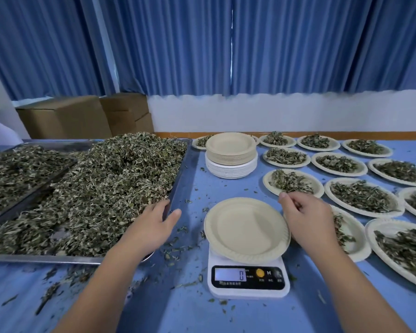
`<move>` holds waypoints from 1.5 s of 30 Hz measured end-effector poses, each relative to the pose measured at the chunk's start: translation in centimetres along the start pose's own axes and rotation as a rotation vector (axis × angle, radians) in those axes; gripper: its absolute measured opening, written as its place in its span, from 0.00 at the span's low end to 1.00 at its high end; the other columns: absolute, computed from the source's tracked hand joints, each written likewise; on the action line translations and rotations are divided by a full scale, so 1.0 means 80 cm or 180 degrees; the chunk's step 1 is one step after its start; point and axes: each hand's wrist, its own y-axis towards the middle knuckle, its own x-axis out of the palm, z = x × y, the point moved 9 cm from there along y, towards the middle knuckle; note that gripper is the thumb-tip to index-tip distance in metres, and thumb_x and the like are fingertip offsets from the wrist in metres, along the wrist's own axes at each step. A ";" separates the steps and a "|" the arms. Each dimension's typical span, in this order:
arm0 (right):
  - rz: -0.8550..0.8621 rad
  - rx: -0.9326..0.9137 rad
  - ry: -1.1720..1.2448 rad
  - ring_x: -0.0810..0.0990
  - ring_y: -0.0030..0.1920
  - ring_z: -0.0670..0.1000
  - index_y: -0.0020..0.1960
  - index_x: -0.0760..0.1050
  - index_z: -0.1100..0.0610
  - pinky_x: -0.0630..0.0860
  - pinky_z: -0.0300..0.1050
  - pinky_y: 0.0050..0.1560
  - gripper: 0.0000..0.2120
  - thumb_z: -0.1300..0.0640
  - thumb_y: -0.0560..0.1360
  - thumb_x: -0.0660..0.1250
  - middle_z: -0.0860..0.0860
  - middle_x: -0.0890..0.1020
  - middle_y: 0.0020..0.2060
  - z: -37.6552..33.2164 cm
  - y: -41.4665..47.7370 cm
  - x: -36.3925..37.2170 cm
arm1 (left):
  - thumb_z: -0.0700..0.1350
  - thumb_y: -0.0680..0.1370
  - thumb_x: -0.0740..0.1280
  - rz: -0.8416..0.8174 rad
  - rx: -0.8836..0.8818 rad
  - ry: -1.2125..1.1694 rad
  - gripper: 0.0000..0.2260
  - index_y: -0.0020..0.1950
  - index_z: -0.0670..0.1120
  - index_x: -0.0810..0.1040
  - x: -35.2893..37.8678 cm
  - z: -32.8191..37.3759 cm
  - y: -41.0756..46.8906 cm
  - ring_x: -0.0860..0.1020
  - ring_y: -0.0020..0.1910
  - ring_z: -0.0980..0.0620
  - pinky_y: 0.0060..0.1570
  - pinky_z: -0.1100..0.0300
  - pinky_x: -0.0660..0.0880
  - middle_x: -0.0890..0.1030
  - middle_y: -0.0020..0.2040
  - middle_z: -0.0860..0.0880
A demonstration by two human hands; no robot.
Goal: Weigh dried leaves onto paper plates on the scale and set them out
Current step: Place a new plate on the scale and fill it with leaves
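Where the left arm reaches forward over the blue tabletop, the left hand lies palm down at the near right edge of the steel tray. Grip spread: fingers straight, tips on the heap of dried leaves, thumb out across the tray rim. It holds nothing that I can see.

The right arm comes in from the lower right. The right hand is back up with its fingers curled under, sitting over the right rim of the empty paper plate. The grip is hidden beneath the hand: cannot tell whether it pinches the rim, holds leaf scraps, or is closed on nothing.

The empty paper plate rests on the digital scale, between the two hands. It overhangs the platform, so only the display panel shows; the readout is 0. Button labels are too small to read.

Just beyond the right hand sits a filled plate, its left part covered by the hand and wrist. More leaf-laden plates lie in rows to the right, the outermost cut by the frame edge. A stack of unused plates stands behind the scale, beside the tray's far corner. Loose leaf scraps are scattered on the tabletop between tray and scale.
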 end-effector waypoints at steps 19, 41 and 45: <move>-0.0061 0.0230 0.0333 0.64 0.27 0.49 0.35 0.74 0.65 0.62 0.45 0.30 0.19 0.52 0.78 0.63 0.58 0.69 0.25 0.012 0.000 -0.001 | 0.66 0.79 0.52 0.0069 0.0364 0.1262 0.21 0.65 0.57 0.70 -0.021 -0.011 -0.072 0.76 0.53 0.53 0.53 0.53 0.75 0.75 0.58 0.55; -0.0027 0.0071 0.0334 0.68 0.28 0.53 0.37 0.76 0.65 0.66 0.44 0.31 0.18 0.52 0.77 0.64 0.57 0.72 0.25 0.011 0.000 0.004 | 0.60 0.77 0.64 0.0185 0.0583 0.0337 0.09 0.46 0.56 0.76 -0.044 -0.024 -0.056 0.62 0.17 0.57 0.19 0.67 0.55 0.69 0.20 0.51; 0.0045 0.0003 0.0257 0.74 0.33 0.58 0.38 0.76 0.66 0.72 0.48 0.35 0.18 0.52 0.77 0.64 0.60 0.74 0.27 0.010 0.001 0.002 | 0.59 0.77 0.64 0.0164 0.0574 0.0357 0.06 0.45 0.58 0.75 -0.049 -0.027 -0.037 0.60 0.16 0.57 0.17 0.66 0.54 0.71 0.18 0.52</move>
